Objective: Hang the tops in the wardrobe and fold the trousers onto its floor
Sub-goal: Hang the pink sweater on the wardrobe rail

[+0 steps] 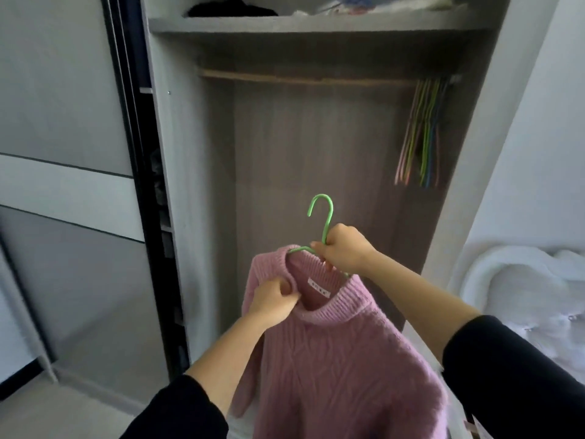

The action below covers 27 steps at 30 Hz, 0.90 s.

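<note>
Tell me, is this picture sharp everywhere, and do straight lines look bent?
Head view: the sweater and green hanger are fairly sharp; the spare hangers on the rail look soft; the shelf edge bows from the wide lens; light is dim, without glare.

Sweater on a hanger before the wardrobe, spare hangers on the rail at right, shelf above

pink cable-knit sweater, green hanger, grey wardrobe, black sleeves.
</note>
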Motion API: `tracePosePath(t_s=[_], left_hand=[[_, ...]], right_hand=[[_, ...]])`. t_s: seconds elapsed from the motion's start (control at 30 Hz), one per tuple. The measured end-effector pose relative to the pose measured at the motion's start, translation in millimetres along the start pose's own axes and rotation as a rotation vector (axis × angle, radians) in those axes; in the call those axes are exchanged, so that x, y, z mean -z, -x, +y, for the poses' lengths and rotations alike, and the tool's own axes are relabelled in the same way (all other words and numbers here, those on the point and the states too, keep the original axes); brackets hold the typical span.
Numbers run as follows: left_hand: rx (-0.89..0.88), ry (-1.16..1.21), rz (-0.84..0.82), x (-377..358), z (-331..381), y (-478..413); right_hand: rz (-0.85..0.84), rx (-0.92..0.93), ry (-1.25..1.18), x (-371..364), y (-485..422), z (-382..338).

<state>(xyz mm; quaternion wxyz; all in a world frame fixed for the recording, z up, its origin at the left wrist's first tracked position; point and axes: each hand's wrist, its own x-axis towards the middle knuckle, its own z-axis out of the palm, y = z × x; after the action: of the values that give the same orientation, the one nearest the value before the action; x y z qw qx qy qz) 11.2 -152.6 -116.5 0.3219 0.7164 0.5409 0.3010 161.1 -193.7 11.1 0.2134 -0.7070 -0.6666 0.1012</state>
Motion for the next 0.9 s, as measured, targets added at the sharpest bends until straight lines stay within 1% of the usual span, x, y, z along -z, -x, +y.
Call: tracePosePath(t_s=[0.07, 0.17, 0.23, 0.33, 0.4, 0.5, 0.73, 0.83, 0.9], left_hand=[[-0.043, -0.007, 0.082, 21, 4, -35], [-0.079, -0.019, 0.163, 56, 12, -81], [-0.088, -0.039, 0.197, 78, 15, -111], [-0.049, -0.027, 0.242, 106, 16, -161], [-0.085, -0.028, 0.243, 127, 18, -194], [-0.171, -0.048, 0.247, 168, 23, -246], [-0.353, -0.207, 0.330, 272, 38, -368], [-0.417, -0.279, 0.376, 306, 46, -413], [-0.447, -0.299, 0.403, 326, 50, -441]], right_hand=[[-0.015, 0.033, 0.021, 0, -35, -13], [-0.007, 0.062, -0.004, 2, -84, -32], [-0.003, 0.076, -0.026, 2, -113, -44], [0.018, 0.075, -0.057, 2, -159, -62], [0.037, 0.068, -0.056, 6, -190, -76], [0.093, 0.073, -0.020, 18, -239, -99], [0.281, 0.055, 0.037, 45, -348, -152], [0.348, 0.044, 0.055, 48, -392, -172], [0.364, 0.041, 0.058, 50, -422, -185]])
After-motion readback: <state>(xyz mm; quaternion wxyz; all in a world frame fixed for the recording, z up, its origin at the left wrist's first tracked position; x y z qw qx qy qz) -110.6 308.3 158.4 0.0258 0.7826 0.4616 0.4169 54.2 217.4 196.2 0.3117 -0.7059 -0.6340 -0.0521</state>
